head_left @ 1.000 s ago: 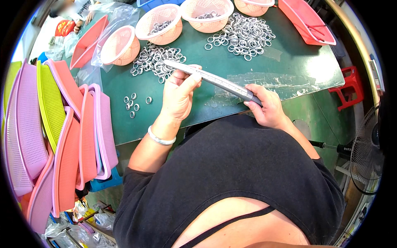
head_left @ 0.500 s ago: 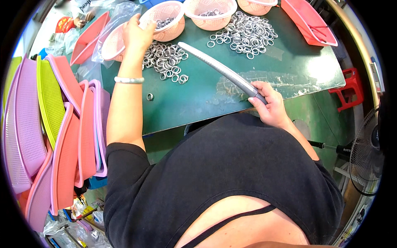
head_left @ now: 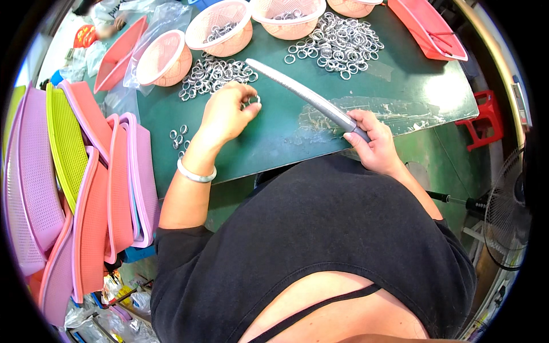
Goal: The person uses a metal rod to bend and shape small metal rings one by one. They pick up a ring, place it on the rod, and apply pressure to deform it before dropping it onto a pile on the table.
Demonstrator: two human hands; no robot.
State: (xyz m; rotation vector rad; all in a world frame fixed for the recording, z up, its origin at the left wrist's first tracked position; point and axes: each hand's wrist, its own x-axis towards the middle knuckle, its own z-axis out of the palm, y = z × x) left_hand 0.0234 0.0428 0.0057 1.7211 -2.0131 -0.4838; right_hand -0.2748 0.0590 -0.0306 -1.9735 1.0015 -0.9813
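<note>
Ring, silver: pinched by the left hand, beside the left ring pile, inside the front edge of the desk. Tapered rod: gripped by the right hand at that edge. Through a loose pinch, the ring could be dropped into the pile.

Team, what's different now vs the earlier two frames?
Left hand: let go of the tapered rod, reached out over the pale pink baskets, now drawn back to the near side of the left ring pile; a ring shows at its fingers, grip unclear. Rod tip swung away from the body and rightward.

Unchanged: right hand grips the rod's dark end; baskets stay put.
</note>
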